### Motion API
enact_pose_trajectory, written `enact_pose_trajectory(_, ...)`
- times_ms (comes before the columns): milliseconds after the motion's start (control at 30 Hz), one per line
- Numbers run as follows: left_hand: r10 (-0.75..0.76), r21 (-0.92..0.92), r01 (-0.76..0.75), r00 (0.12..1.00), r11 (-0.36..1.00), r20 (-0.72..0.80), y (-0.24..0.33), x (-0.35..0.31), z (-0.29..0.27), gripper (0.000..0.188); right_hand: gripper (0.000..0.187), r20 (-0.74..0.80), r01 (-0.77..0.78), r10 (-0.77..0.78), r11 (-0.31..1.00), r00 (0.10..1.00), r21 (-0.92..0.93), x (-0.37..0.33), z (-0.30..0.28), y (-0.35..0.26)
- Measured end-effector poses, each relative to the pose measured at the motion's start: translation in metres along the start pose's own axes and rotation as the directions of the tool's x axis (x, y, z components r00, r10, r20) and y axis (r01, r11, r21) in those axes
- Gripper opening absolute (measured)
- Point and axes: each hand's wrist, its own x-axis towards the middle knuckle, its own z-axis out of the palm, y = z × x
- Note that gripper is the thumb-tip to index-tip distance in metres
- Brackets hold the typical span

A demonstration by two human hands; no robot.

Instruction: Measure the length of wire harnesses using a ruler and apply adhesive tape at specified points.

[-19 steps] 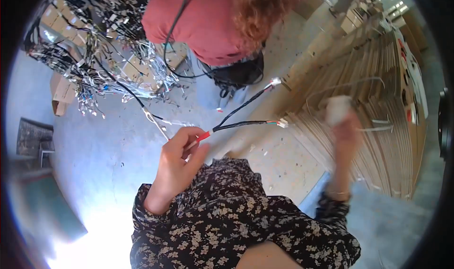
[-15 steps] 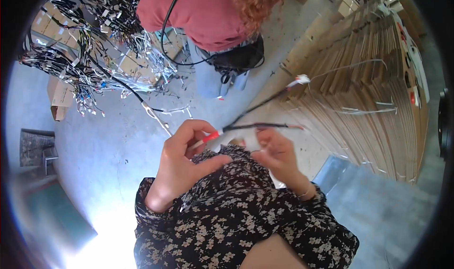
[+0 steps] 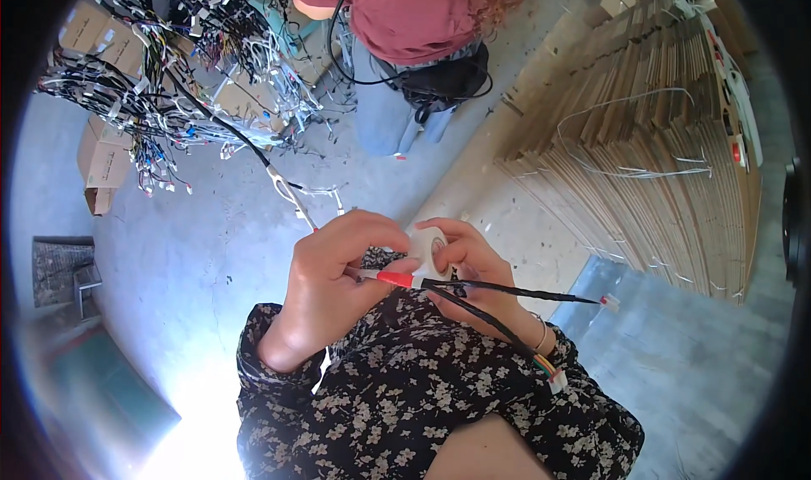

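My left hand (image 3: 331, 269) is closed round a wire harness (image 3: 395, 278) at a red-wrapped section, its thumb and fingers pinching it. From there two black-sleeved branches run right, passing in front of my other hand. One branch ends in a small white-and-red connector (image 3: 609, 302). Colored wires and a white connector (image 3: 557, 382) finish the lower branch. My right hand (image 3: 483, 269) grips a roll of white tape (image 3: 427, 245), which is beside the red section. Whether tape joins the roll to the harness I cannot tell. Beyond my left hand, the harness continues as a pale cable up toward the far left.
Large bundles of black and white cables (image 3: 220, 41) hang at the far left, with cardboard boxes (image 3: 108, 155) behind and below. Ahead, a person in a red shirt (image 3: 414, 16) faces away. A tall stack of flattened cardboard (image 3: 642, 151) stands at the right.
The two harness branches have swung from pointing up and right to pointing right and down. My right hand has come closer to my left, with the tape roll now clearly visible.
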Motion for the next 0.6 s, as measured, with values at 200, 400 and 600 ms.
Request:
enact_pose_trajectory(200,0.059,0.026,-0.059,0.998,0.998,-0.012,-0.005,-0.011,-0.009,0.021,0.031,0.073,-0.072,0.07,0.997,0.995,0.028,-0.003,0.011,-0.005)
enact_pose_trajectory(400,0.023,0.023,-0.022,0.999,0.999,-0.034,-0.001,-0.017,-0.015,0.021,0.034,0.045,-0.091,0.086,0.991,0.995,0.101,-0.001,0.023,-0.004)
enact_pose_trajectory(600,0.124,0.132,-0.121,0.992,0.984,-0.02,-0.006,-0.022,-0.019,0.023,0.032,0.056,0.001,0.003,0.998,0.998,-0.061,0.004,0.029,-0.005)
